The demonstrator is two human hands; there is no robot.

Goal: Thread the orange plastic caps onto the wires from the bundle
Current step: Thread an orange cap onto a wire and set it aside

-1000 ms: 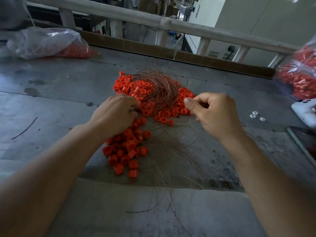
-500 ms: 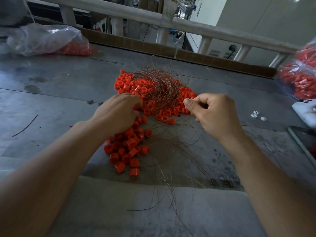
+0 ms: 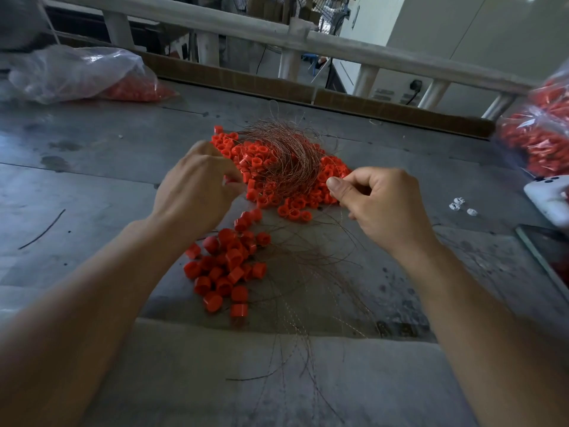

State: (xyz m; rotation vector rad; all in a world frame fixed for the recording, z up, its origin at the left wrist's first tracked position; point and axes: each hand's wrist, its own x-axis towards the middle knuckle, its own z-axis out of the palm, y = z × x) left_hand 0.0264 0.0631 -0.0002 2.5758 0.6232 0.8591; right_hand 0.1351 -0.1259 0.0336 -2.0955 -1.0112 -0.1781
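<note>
A curled bundle of thin copper wires [image 3: 284, 155] lies on top of a loose pile of orange plastic caps [image 3: 261, 167] in the middle of the grey table [image 3: 92, 167]. A nearer heap of caps with wires trailing from them [image 3: 228, 269] sits toward me. My left hand [image 3: 197, 189] hovers at the left edge of the far pile, fingers curled down into the caps; what it holds is hidden. My right hand [image 3: 378, 201] is at the pile's right edge, thumb and forefinger pinched on a thin wire.
A clear bag of orange caps [image 3: 86, 75] lies at the back left and another bag of caps [image 3: 542, 134] at the right edge. A white device [image 3: 551, 198] and a dark flat panel [image 3: 548, 254] lie at the right. A railing [image 3: 277, 35] runs behind the table.
My left hand has lifted from the nearer heap and moved farther away, to the left edge of the far pile. My right hand has stayed in place, still pinched.
</note>
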